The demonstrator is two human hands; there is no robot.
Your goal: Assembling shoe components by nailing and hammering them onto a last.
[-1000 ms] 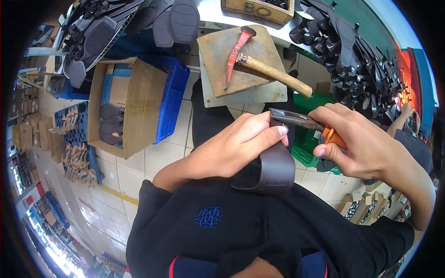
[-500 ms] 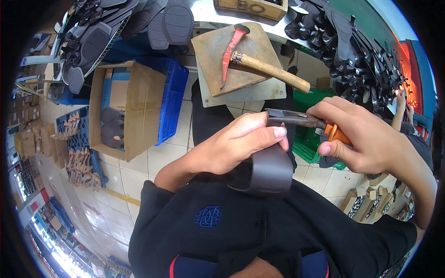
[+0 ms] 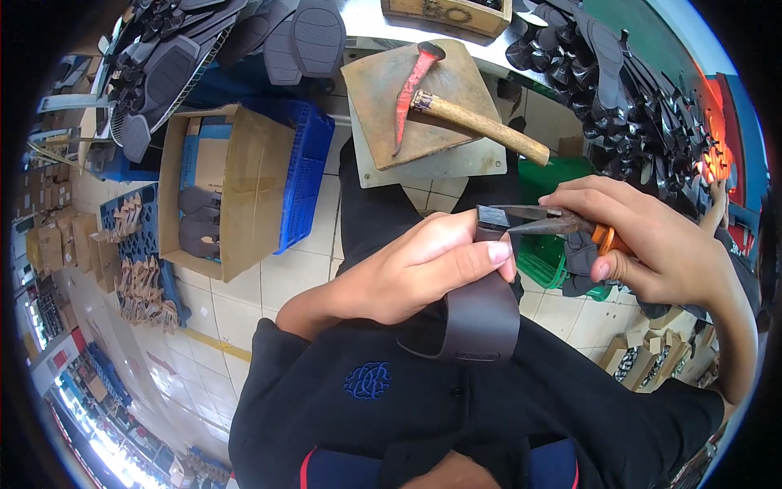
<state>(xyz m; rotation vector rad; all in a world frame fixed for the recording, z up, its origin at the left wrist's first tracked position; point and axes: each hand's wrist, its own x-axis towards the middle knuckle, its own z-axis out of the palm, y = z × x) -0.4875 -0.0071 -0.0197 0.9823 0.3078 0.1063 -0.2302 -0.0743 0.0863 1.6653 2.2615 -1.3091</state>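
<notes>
My left hand [image 3: 436,259] is wrapped around a dark brown heeled shoe [image 3: 482,319], held in front of my chest. Its curved, smooth brown part hangs below my fingers, and the small black heel end [image 3: 493,218] points up past my thumb. My fingers hide the middle of the shoe. In my right hand [image 3: 643,232] is a pair of pliers [image 3: 562,224] with orange handles. Its dark jaws are spread, their tips right at the heel end. Farther off, a hammer [image 3: 456,121] with a red head and wooden handle lies on a square worn board [image 3: 375,98].
A cardboard box [image 3: 252,187] with dark soles inside stands at left against a blue crate [image 3: 309,179]. Black soles [image 3: 318,37] and heeled pieces [image 3: 599,122] crowd both sides of the bench. A green basket [image 3: 542,261] sits at right. Another person's arm [image 3: 715,208] shows at far right.
The pliers' jaws were closed across the heel end and are now spread beside it. The shoe has tipped a little, showing more of the heel's end face and the brown part.
</notes>
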